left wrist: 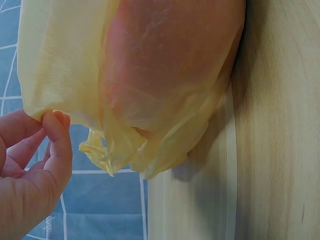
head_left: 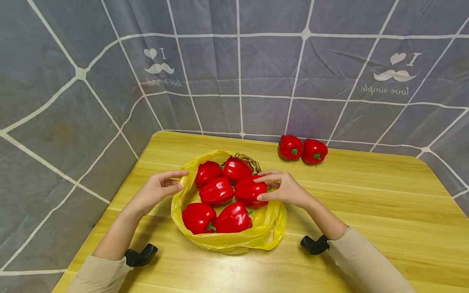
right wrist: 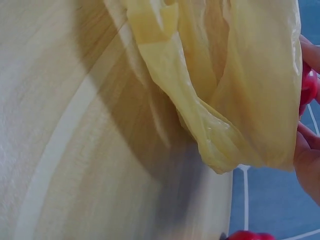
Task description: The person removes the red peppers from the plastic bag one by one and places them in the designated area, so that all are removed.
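A yellow plastic bag (head_left: 227,242) lies wide open on the table, with several glossy red bell peppers inside. My left hand (head_left: 155,191) pinches the bag's left rim between thumb and fingers, as the left wrist view shows with the thin plastic (left wrist: 65,65) drawn out toward the fingertips. Over the right side of the opening, my right hand (head_left: 283,189) grips a red bell pepper (head_left: 248,191), thumb at its near side and fingers over its far side. In the right wrist view the bag wall (right wrist: 260,90) hides most of that pepper (right wrist: 307,90).
Two more red bell peppers, one (head_left: 290,147) beside the other (head_left: 314,151), sit at the table's back edge, right of the bag. A grey curtain (head_left: 267,65) with white lines hangs behind and to the left of the wooden table (head_left: 366,203).
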`<state>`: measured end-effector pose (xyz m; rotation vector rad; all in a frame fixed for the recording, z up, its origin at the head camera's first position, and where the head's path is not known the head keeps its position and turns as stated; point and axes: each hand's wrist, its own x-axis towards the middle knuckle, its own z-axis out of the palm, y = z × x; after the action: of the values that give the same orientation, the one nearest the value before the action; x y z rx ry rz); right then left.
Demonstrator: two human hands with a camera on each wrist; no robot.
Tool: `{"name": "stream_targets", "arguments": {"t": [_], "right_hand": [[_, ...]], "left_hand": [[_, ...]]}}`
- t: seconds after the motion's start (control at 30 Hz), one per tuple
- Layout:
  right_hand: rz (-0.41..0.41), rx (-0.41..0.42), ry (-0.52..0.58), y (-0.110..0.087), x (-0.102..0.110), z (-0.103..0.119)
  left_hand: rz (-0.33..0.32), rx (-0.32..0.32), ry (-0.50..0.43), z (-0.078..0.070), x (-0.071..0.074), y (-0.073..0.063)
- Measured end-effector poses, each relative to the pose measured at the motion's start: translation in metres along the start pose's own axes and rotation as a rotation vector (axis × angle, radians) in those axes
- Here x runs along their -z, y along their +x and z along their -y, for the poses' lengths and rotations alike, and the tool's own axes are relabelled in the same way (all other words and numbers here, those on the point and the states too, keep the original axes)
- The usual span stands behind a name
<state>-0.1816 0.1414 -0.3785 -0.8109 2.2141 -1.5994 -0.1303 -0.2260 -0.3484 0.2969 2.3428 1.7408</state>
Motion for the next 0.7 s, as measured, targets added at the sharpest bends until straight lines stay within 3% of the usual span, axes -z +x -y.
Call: {"name": "stream_targets", "arguments": {"t": [0.7], "right_hand": [[-0.002, 0.039, 0.012, -0.002, 0.007, 0.014]], "left_hand": [[0.0, -0.004, 0.005, -0.002, 0.0, -0.002]]}}
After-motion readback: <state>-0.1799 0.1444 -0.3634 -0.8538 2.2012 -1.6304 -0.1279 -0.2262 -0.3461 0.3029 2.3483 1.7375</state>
